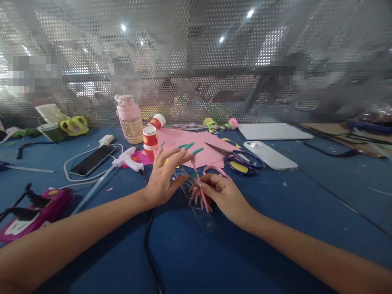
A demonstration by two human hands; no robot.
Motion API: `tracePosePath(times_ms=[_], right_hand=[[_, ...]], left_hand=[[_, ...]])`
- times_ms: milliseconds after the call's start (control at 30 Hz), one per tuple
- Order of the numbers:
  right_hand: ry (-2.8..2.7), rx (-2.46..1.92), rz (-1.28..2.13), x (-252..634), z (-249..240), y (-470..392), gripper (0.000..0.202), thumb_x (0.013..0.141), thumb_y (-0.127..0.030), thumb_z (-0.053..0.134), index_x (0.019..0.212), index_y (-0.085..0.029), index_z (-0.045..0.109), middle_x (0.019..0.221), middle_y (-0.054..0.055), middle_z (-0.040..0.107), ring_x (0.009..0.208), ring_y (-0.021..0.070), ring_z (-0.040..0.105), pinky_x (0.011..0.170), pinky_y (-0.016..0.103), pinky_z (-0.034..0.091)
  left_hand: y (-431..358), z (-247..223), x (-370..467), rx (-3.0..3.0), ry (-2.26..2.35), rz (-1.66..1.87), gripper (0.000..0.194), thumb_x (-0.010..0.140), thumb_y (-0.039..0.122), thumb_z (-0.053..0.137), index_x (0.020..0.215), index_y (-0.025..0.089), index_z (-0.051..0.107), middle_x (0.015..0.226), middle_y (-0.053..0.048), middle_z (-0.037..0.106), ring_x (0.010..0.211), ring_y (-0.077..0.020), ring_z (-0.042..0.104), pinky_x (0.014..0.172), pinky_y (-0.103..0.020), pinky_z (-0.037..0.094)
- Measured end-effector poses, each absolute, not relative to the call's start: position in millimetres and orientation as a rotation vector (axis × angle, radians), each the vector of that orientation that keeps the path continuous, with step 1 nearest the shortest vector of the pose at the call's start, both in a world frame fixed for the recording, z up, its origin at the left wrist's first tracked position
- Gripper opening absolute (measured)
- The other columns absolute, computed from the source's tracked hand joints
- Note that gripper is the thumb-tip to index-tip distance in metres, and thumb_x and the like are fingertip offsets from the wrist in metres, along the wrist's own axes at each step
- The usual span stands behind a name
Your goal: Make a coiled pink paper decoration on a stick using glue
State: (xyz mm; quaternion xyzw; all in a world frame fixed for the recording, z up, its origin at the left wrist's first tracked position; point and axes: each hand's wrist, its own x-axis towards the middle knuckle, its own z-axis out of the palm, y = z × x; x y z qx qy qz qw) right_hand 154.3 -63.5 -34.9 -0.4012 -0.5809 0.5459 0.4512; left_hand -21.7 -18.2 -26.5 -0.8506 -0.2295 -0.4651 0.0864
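My right hand (pixel 228 198) pinches a narrow pink paper strip (pixel 203 200), part of which curls in a loop above the knuckles. My left hand (pixel 165 175) has its long-nailed fingers stretched out and apart, with the thumb tip at the upper part of the strip; whether it presses on it I cannot tell. Beneath the hands lies a clear plastic stencil ruler (pixel 206 222). Just beyond them are sheets of pink paper (pixel 180 141) and dark-handled scissors (pixel 241 159) with open blades. A white glue gun (pixel 128 160) lies left of my left hand.
Red-and-white paper cups (pixel 150 139) stand near a pink-topped bottle (pixel 130 120). At left are a dark phone (pixel 93 160) with its cable and a magenta power strip (pixel 36 210). A white phone (pixel 272 155) lies at right. A black cord (pixel 148 241) crosses the front of the blue table (pixel 260 261).
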Motion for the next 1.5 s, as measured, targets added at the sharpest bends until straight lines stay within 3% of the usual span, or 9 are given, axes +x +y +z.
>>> tracePosePath(times_ms=[133,333,467,567,667,833,1500], right_hand=[[-1.448,-0.981,1.336,153.9,-32.8,-65.0,0.03,0.072,-0.047,0.061,0.07,-0.017,0.056,0.055,-0.004,0.051,0.039,0.0062,0.046,0.037,0.02,0.04],[-1.445,-0.951,1.365,152.4,-30.7,-66.0,0.029,0.071,-0.045,0.063,0.066,-0.018,0.053,0.048,-0.006,0.049,0.034,0.0058,0.043,0.035,0.02,0.037],[-1.436,-0.979,1.324,153.3,-30.6,-66.6,0.03,0.069,-0.045,0.065,0.066,-0.018,0.052,0.048,-0.007,0.046,0.035,0.0057,0.041,0.034,0.019,0.035],[-1.438,-0.99,1.293,153.3,-29.3,-67.9,0.03,0.066,-0.044,0.068,0.065,-0.018,0.052,0.049,-0.007,0.045,0.038,0.0052,0.041,0.036,0.019,0.035],[-1.453,-0.997,1.289,152.6,-27.5,-69.5,0.03,0.066,-0.043,0.069,0.065,-0.018,0.052,0.05,-0.007,0.045,0.038,0.005,0.04,0.037,0.019,0.035],[-1.484,-1.008,1.257,152.7,-27.1,-70.4,0.031,0.065,-0.043,0.069,0.064,-0.018,0.052,0.05,-0.007,0.045,0.038,0.0051,0.039,0.037,0.02,0.034],[-1.584,-1.029,1.253,153.8,-28.8,-71.3,0.028,0.071,-0.044,0.064,0.066,-0.019,0.052,0.052,-0.006,0.052,0.037,0.0057,0.042,0.037,0.02,0.036]], left_hand=[[-20.5,-26.3,-20.4,-2.559,-0.692,-1.377,0.057,0.087,0.021,0.044,0.137,0.019,0.018,0.109,-0.01,0.063,0.118,-0.0234,0.041,0.103,-0.053,0.021],[-21.7,-22.8,-20.8,-2.438,-0.717,-1.485,0.053,0.085,0.026,0.049,0.131,0.016,0.026,0.11,-0.011,0.058,0.109,-0.0223,0.043,0.096,-0.045,0.031],[-20.2,-22.8,-22.4,-2.429,-0.693,-1.566,0.042,0.086,0.041,0.041,0.115,0.011,0.039,0.104,-0.014,0.05,0.098,-0.0215,0.045,0.084,-0.039,0.039],[-20.0,-22.7,-20.5,-2.679,-0.781,-1.595,0.032,0.09,0.041,0.027,0.096,0.014,0.045,0.085,-0.007,0.048,0.077,-0.0153,0.045,0.069,-0.031,0.041],[-21.3,-22.9,-14.1,-2.972,-1.06,-1.744,0.037,0.09,0.046,0.021,0.082,0.017,0.044,0.069,0.0,0.042,0.062,-0.0118,0.04,0.058,-0.027,0.037],[-25.8,-23.3,-3.4,-3.097,-1.394,-2.136,0.043,0.083,0.058,0.031,0.072,0.018,0.043,0.063,0.002,0.039,0.057,-0.0103,0.035,0.054,-0.025,0.034],[-27.9,-19.7,-3.6,-3.154,-1.536,-2.305,0.049,0.07,0.064,0.049,0.06,0.016,0.047,0.054,0.003,0.041,0.051,-0.0078,0.036,0.049,-0.024,0.03]])
